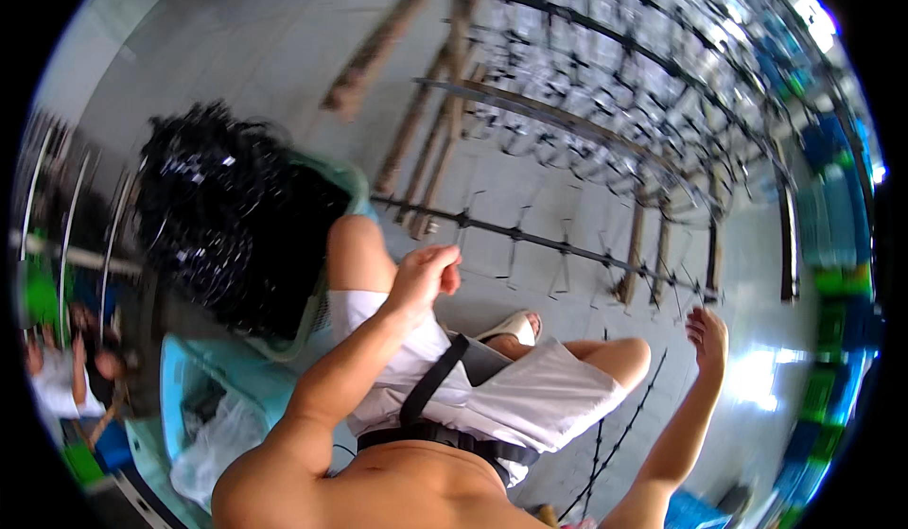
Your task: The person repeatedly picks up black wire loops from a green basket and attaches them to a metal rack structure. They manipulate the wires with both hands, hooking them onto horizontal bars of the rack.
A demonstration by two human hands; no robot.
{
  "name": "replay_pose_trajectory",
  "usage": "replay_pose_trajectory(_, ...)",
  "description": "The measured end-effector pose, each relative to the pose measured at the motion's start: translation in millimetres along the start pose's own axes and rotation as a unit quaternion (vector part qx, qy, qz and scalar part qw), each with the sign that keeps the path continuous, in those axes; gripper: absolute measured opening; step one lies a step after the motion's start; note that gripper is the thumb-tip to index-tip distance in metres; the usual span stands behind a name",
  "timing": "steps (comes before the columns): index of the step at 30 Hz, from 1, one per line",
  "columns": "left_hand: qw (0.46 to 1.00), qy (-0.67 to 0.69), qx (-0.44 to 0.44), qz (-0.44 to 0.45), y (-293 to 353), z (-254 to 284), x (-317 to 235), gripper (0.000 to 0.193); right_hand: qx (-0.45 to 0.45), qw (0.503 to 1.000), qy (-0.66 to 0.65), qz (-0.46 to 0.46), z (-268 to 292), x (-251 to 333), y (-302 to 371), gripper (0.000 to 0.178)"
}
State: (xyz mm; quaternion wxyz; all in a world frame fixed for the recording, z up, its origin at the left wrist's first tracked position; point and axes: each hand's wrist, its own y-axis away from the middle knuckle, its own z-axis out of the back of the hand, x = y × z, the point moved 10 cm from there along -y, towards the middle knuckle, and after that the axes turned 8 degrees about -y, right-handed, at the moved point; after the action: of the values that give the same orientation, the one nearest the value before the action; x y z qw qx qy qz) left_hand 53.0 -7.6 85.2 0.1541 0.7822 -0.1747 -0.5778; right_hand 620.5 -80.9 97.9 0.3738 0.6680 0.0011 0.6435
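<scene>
The left hand (426, 278) is raised above the knee, its fingers (445, 262) curled in a loose fist just near a long dark rod with small clips (530, 237) lying across the tiled floor (284, 37); whether they pinch anything cannot be told. The right hand (707, 335) is released, fingers spread, touching a thin dark clipped strand (624, 434) that runs down toward the near side. A basket of black clips (227, 217) sits left

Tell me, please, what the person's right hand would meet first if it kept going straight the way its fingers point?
Most likely the nearest dark strung line stretched above the tiled floor. The right hand points up and away toward it, open and apparently empty, though depth is hard to judge here.
</scene>
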Motion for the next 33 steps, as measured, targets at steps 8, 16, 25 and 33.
replay_pose_trajectory(8, 0.997, 0.016, -0.065, -0.049, -16.0, 41.6, -26.9, 0.025, -0.005, 0.997, 0.079, 0.009, -36.4, 6.7, -7.8, 0.027)
replay_pose_trajectory(16, 0.763, -0.517, -0.317, -0.224, 51.8, 181.4, -127.3, 0.036, -0.290, 0.811, 0.373, 0.346, -70.3, 55.7, 110.8, 0.043)
replay_pose_trajectory(25, 0.241, -0.875, -0.417, 0.045, -2.8, 348.0, -151.3, 0.049, 0.371, 0.846, 0.229, 0.307, -394.0, -50.4, 237.5, 0.043)
replay_pose_trajectory(33, 0.406, -0.822, -0.397, -0.046, 12.1, 297.1, -165.0, 0.041, 0.547, 0.790, 0.171, 0.220, -531.6, -60.2, 281.5, 0.030)
